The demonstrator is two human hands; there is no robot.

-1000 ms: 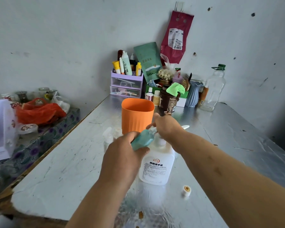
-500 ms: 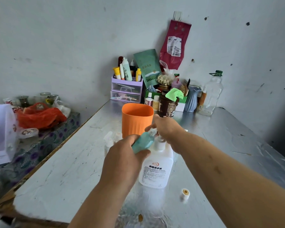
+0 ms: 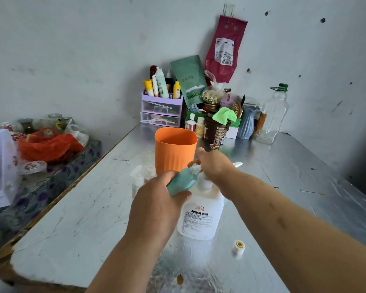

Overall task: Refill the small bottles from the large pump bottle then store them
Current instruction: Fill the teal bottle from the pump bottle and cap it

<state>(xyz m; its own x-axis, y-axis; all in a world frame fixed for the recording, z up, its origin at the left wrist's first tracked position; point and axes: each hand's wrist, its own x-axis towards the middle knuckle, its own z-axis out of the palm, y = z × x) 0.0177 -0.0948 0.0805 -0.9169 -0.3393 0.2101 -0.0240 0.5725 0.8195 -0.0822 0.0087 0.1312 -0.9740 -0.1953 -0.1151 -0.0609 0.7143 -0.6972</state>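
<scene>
My left hand [image 3: 156, 206] is wrapped round the small teal bottle [image 3: 182, 181] and holds it tilted, neck up and away from me, so that its mouth sits right beside the head of the large pump bottle [image 3: 201, 214]. I judge this as the filling step: the bottle is brought to the pump, not the other way, because the big one stands steadier on the desk [image 3: 82, 218].

My right hand [image 3: 215, 166] is over the pump head with its back to the camera, fingers curled down where the teal neck and the pump meet. From this angle I cannot tell whether those fingers press the pump or pinch the teal bottle's top.

Two clear small bottles [image 3: 138, 178] stand just left of the pump bottle, near the orange cup [image 3: 174, 149], within reach for their turn. A white cap with an orange ring [image 3: 238, 247] lies apart on the desk near me, on the right.

The pump bottle's label reads 抑菌洗手液 under a small red logo, with fine print below too small to read. The green pouch [image 3: 190, 79] against the wall bears characters I can't make out, and the hanging red pouch [image 3: 224, 49] carries a white printed sticker.
</scene>
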